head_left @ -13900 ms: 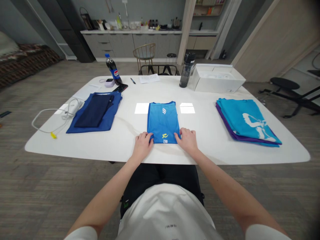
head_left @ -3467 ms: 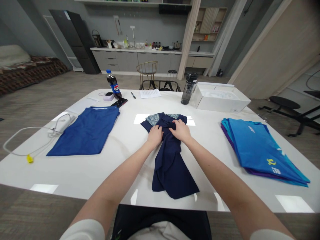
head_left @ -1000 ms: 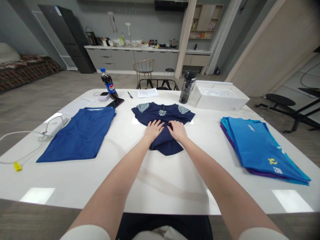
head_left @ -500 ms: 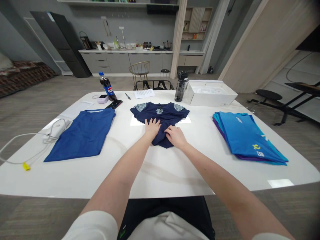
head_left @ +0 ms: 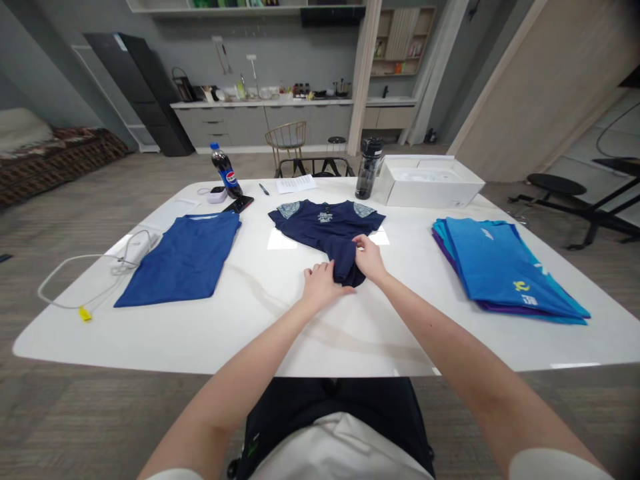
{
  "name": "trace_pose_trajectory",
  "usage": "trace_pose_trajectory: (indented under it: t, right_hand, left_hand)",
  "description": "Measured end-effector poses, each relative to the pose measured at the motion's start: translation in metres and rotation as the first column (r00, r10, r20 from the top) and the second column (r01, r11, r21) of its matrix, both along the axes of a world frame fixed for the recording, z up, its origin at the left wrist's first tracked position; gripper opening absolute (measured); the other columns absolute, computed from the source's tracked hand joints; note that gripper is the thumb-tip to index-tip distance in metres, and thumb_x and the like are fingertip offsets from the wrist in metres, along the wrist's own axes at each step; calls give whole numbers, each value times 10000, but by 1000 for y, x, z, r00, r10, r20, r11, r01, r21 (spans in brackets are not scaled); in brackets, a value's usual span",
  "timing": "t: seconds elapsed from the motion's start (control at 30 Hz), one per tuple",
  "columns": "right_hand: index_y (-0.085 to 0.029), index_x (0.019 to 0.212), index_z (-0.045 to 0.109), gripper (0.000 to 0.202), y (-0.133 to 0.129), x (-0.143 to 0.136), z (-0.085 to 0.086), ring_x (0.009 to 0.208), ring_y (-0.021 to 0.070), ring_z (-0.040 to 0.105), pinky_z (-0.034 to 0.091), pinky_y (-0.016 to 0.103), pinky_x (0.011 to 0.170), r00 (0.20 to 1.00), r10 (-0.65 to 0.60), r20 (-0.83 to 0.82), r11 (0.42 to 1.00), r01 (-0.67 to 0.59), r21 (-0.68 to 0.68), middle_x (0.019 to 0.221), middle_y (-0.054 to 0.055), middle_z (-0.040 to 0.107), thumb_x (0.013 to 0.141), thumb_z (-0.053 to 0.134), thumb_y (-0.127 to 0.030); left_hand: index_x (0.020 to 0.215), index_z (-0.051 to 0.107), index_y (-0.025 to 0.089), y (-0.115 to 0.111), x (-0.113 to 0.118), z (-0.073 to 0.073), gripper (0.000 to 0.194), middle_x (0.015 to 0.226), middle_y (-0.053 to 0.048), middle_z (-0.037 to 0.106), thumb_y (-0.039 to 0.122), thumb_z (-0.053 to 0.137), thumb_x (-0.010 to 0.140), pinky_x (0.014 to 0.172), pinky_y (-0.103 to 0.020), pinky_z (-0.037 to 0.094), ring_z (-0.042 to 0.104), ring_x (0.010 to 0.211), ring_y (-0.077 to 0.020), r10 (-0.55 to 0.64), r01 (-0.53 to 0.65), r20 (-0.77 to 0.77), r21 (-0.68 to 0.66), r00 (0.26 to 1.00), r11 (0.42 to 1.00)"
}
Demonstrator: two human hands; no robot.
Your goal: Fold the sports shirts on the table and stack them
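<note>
A small navy T-shirt [head_left: 320, 223] with patterned shoulder panels lies on the white table in front of me, collar pointing away. Its lower part is bunched and narrowed toward me. My right hand [head_left: 371, 260] pinches the cloth at the right side of that bunched part. At its lower left edge rests my left hand [head_left: 323, 287], thumb stretched along the bottom hem and fingers apart from it, touching the cloth. Left of the shirt lies a flat blue garment [head_left: 183, 260]. To the right is a stack of folded blue and purple garments [head_left: 505, 267].
Along the far side of the table [head_left: 280, 333] stand a cola bottle [head_left: 227, 172], a dark drink bottle [head_left: 369, 170] and a white box [head_left: 433, 181]. A phone [head_left: 240, 203], a pen [head_left: 264, 189] and paper [head_left: 297, 184] lie there too. A white cable [head_left: 65, 267] loops at the left.
My left hand has slid from the shirt's middle down to its lower edge. My right hand has moved slightly up and right, drawing the bunched cloth rightward. The view has shifted a little.
</note>
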State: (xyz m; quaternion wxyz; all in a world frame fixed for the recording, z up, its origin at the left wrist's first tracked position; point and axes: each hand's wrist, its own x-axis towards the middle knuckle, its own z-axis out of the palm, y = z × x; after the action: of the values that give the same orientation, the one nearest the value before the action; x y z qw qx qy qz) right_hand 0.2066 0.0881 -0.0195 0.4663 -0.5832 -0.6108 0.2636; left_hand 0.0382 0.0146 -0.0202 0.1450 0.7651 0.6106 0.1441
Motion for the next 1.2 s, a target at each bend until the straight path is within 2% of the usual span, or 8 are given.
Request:
trace_pose_trajectory:
  t: [0.2, 0.33, 0.47, 0.6, 0.73, 0.87, 1.03, 1.2]
  right_hand:
    - [-226, 881, 644, 152, -5, 11, 5, 595, 154, 589, 482, 291, 631, 998, 38, 42, 999, -37, -17, 860, 19, 714, 805, 561, -327]
    - [-227, 925, 640, 157, -5, 34, 12, 627, 151, 624, 504, 296, 672, 994, 11, 111, 1000, -14, 25, 921, 19, 710, 826, 531, -283]
    - [-232, 969, 644, 169, -12, 49, 17, 660, 151, 623, 508, 302, 713, 980, 80, 183, 994, -92, 60, 952, 16, 710, 862, 518, -265]
    - [-232, 1006, 659, 216, -34, 61, 15, 774, 172, 631, 503, 310, 782, 933, 179, 313, 974, -212, 75, 1005, 29, 712, 866, 498, -197]
    - [-227, 1034, 674, 277, -63, 72, 6, 822, 181, 635, 492, 322, 817, 841, 276, 466, 953, -302, -20, 1030, 43, 704, 889, 456, -138]
    - [-218, 1022, 682, 162, -89, 55, 9, 784, 178, 620, 496, 318, 790, 831, 292, 474, 945, -327, -9, 980, 45, 690, 949, 539, -240]
    - [-220, 1206, 670, 374, -114, -5, 15, 1031, 235, 634, 482, 346, 903, 661, 441, 607, 848, -528, -41, 1126, 81, 682, 937, 671, -479]
    - [-209, 1082, 671, 194, -121, -38, 12, 948, 220, 671, 455, 302, 787, 495, 444, 747, 869, -441, -224, 1050, 75, 702, 1021, 541, -339]
  left_hand:
    - [1089, 673, 215, 15, 9, -4, 216, 1077, -87, 732, 228, 592, 889, 944, -399, 443, 645, 1060, -269, 143, -142, 165, -18, 976, 990]
    - [1073, 656, 222, 25, -19, 19, 340, 1101, -61, 689, 44, 517, 819, 910, -330, 511, 655, 1013, -207, 123, -188, 356, 152, 926, 970]
    - [1151, 654, 212, 11, -45, 64, 446, 1150, -78, 644, -16, 428, 841, 1003, -357, 509, 621, 1101, -208, -184, 43, 238, 497, 954, 867]
    - [1125, 679, 215, -28, -57, 89, 415, 1117, -70, 675, -6, 430, 877, 996, -353, 519, 618, 1100, -210, -496, 458, -27, 430, 868, 778]
    - [1257, 636, 275, -58, -62, 70, 475, 1195, -19, 675, 39, 492, 870, 925, -268, 543, 660, 1062, -162, -636, 623, 64, 147, 769, 768]
    - [1154, 623, 235, -59, -68, 31, 335, 1120, -44, 652, 74, 431, 931, 925, -309, 540, 657, 1029, -178, -320, 293, 153, 177, 935, 940]
    - [1132, 583, 185, -54, -72, -9, 255, 1071, -97, 615, 122, 374, 1001, 904, -390, 515, 608, 984, -236, -109, 133, -136, 180, 985, 975]
    - [1164, 583, 178, -61, -82, -21, 255, 1095, -108, 615, 193, 361, 1040, 873, -392, 477, 567, 1011, -260, -78, 152, -362, 181, 929, 972]
